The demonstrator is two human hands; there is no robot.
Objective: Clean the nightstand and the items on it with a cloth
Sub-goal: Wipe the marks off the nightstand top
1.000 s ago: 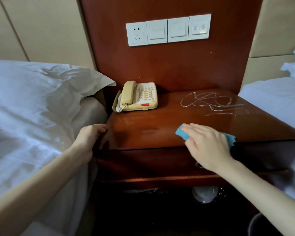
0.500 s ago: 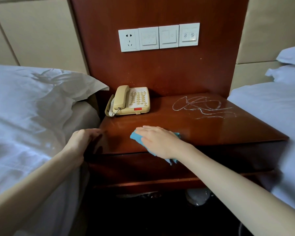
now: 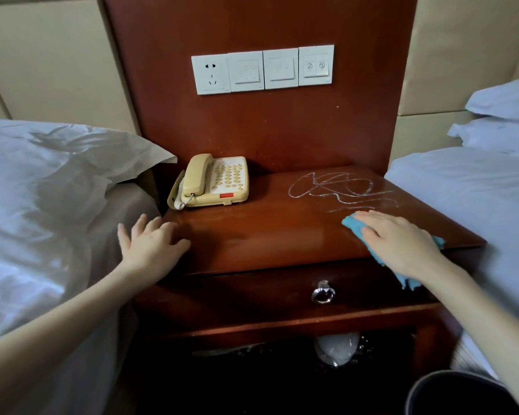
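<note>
Right hand (image 3: 402,245) lies flat, grip spread, straight fingers pressing the one blue cloth (image 3: 354,226) onto the nightstand (image 3: 267,235) surface near its front right corner, just below a white scribble (image 3: 339,188). Left hand (image 3: 150,247), grip spread too, rests on the front left corner holding nothing. One beige telephone (image 3: 213,182) sits back left, key labels too small to read, under four white wall plates (image 3: 279,68).

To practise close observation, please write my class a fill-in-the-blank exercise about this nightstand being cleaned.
The right hand presses a ____ cloth on the nightstand.
The telephone sits at its back ____ corner.
The scribbles beyond the cloth are ____.
The left hand holds ____.
Missing: blue; left; white; nothing.
</note>
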